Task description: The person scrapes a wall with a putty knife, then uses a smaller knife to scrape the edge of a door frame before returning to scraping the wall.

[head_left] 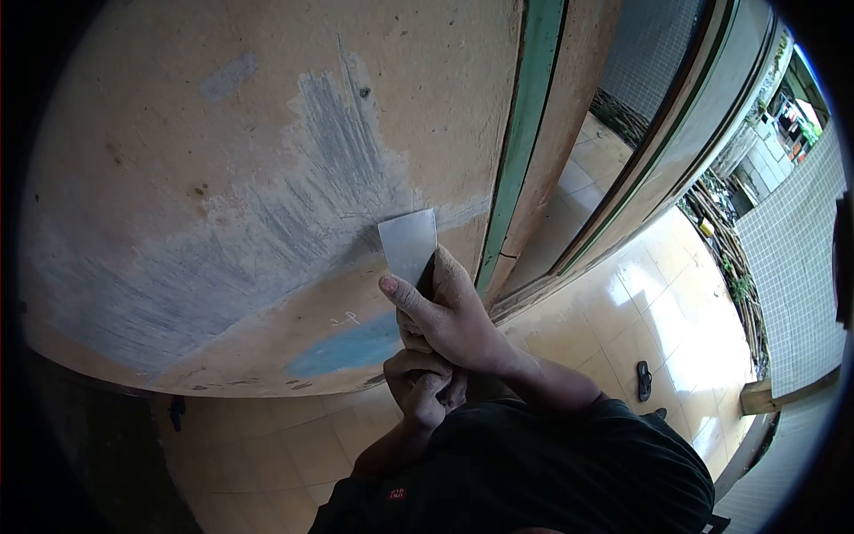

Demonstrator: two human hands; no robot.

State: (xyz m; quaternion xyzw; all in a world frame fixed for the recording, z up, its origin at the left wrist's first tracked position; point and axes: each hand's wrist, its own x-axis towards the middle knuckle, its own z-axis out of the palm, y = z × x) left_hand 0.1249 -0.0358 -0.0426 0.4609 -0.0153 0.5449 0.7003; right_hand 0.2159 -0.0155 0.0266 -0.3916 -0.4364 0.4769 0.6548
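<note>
My right hand (458,316) is closed around a scraper (411,240), its thumb and a finger pressed along the flat metal blade. The blade's wide edge meets the wall (427,107) at the side of a scratched grey patch (302,209). Dust covers the fingers. Just below, my left hand (422,387) is closed in a fist close under the right hand. What the left fingers hold, if anything, is hidden, as is the scraper's handle.
Right of the patch runs a green door frame strip (525,133). A blue patch (347,347) marks the lower wall. Tiled floor (587,311) lies below, with a dark sandal (643,381). Stacked sticks (734,258) and a pale mesh sheet (796,258) stand at right.
</note>
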